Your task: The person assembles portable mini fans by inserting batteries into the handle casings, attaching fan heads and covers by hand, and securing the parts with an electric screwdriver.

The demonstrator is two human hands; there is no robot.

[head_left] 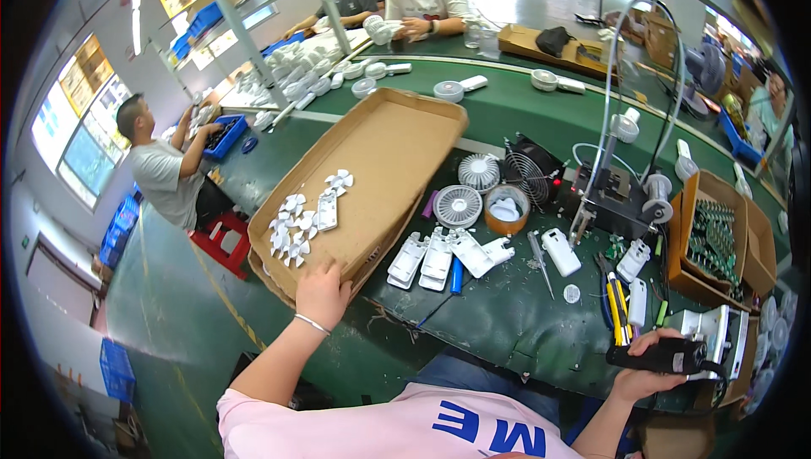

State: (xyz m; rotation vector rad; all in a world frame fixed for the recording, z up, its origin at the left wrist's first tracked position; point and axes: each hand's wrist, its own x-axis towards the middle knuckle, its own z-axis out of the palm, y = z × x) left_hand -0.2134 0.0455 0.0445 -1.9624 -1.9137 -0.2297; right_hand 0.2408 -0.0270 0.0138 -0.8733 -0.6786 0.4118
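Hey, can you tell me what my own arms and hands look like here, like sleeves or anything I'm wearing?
Your left hand and right hand are both ungloved. A thin, pale bangle circles the left wrist. Your pink top has short sleeves.

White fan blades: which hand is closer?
Left. The left hand is at the cardboard tray, close to the fan blades; the right hand is far to their right, holding a black tool.

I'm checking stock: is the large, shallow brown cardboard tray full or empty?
Partly filled: the tray holds white plastic fan blades and a small white plastic casing; bare cardboard shows elsewhere.
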